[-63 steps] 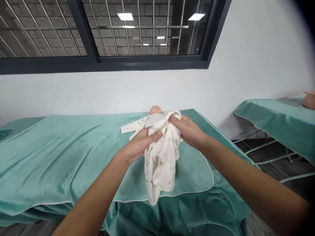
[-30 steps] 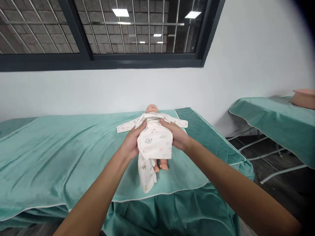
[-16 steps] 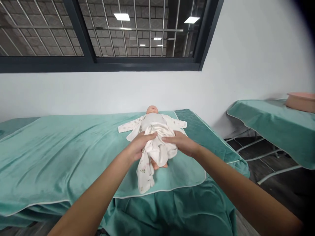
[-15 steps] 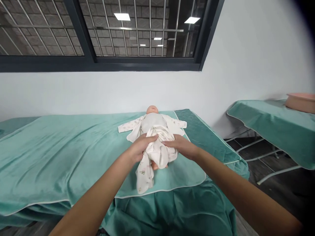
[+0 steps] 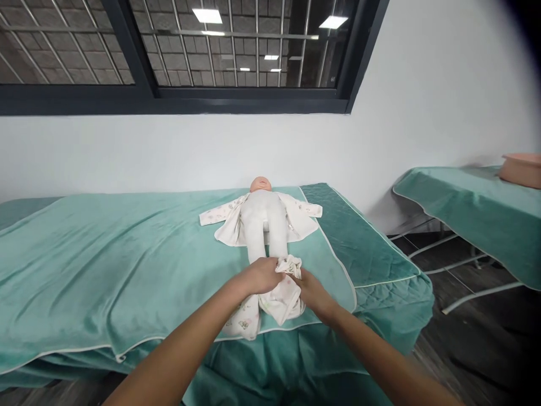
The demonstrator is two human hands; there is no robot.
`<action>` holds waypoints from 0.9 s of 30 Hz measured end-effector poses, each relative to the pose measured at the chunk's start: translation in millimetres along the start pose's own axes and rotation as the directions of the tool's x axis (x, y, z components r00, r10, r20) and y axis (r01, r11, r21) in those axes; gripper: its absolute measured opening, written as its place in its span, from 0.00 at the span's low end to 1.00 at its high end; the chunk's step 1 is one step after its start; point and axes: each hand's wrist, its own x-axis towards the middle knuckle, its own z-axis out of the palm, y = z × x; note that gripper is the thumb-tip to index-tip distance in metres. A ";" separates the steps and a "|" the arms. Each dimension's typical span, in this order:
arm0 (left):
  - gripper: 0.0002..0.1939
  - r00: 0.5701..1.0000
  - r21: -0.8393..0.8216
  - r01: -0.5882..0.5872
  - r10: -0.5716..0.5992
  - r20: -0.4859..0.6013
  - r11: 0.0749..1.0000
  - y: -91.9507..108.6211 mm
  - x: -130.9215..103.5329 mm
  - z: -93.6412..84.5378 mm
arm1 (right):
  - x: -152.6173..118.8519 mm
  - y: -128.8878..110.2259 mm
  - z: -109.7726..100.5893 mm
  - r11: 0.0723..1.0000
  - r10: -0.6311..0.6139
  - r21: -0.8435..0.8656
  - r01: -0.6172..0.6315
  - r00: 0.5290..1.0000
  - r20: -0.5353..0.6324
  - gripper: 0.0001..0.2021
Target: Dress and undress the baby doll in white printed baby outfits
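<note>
A baby doll (image 5: 265,211) lies on its back on the green bed cover, head toward the wall, with white cloth legs pointing at me. Under it an open patterned baby jacket (image 5: 302,217) is spread, its sleeves out to both sides. Patterned baby pants (image 5: 284,301) are bunched at the doll's lower legs, one leg of them hanging toward the bed's near edge. My left hand (image 5: 264,275) is closed on the pants beside the doll's shins. Closed on their gathered right side is my right hand (image 5: 311,290). The doll's feet are hidden.
The green cover (image 5: 169,254) spreads over the bed, its white-trimmed edge close to me. A second green-covered table (image 5: 477,214) with a pink basin (image 5: 522,169) stands at the right. Behind are a white wall (image 5: 169,152) and a barred window (image 5: 236,45).
Both hands have moved toward me, drawing the pants from the doll's hips down to its lower legs. The doll's white legs now show.
</note>
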 end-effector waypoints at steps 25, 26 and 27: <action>0.15 0.998 -0.495 0.027 -0.056 -0.043 0.868 -24.4 15.4 -33.9 | 59.1 7.1 -5.7 0.966 -0.058 0.236 0.103 0.980 -0.191 0.15; 0.15 0.997 -0.486 0.005 -0.045 -0.070 0.874 -23.8 18.1 -35.9 | 63.3 6.0 -5.9 0.965 -0.060 0.243 0.103 0.982 -0.180 0.15; 0.15 0.995 -0.476 -0.012 -0.037 -0.093 0.879 -23.0 20.7 -38.0 | 67.5 4.6 -6.2 0.962 -0.059 0.253 0.101 0.984 -0.168 0.16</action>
